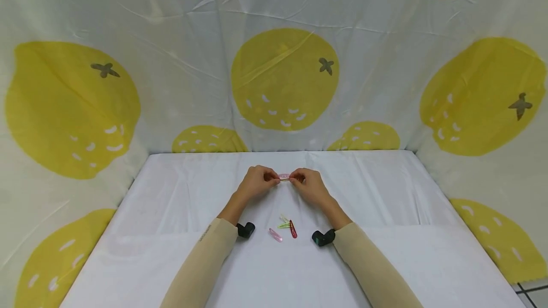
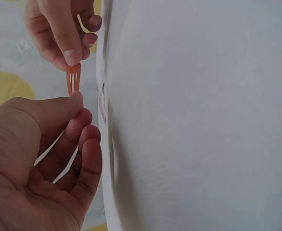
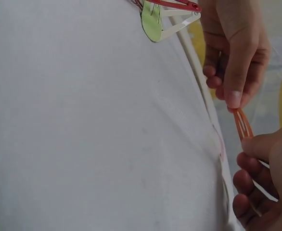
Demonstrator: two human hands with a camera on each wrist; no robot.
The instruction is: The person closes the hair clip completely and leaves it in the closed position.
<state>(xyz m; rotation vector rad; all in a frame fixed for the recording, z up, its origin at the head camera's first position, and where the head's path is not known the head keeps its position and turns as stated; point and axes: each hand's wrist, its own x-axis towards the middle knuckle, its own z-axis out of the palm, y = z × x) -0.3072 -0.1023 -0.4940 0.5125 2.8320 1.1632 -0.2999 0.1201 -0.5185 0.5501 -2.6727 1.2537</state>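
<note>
An orange snap hair clip is stretched between my two hands. My left hand pinches one end of it between thumb and fingertip. At the other end, the thumb and finger of my right hand grip it. Both fingertip pairs cover the clip's ends; its slotted middle shows in both wrist views. Just behind it in the head view, a pink hair clip lies on the cloth near the far edge.
Nearer on the white-covered table lies a small group of clips: a red one, a green one, a pale one and another pink one. Lemon-print cloth hangs behind and at both sides.
</note>
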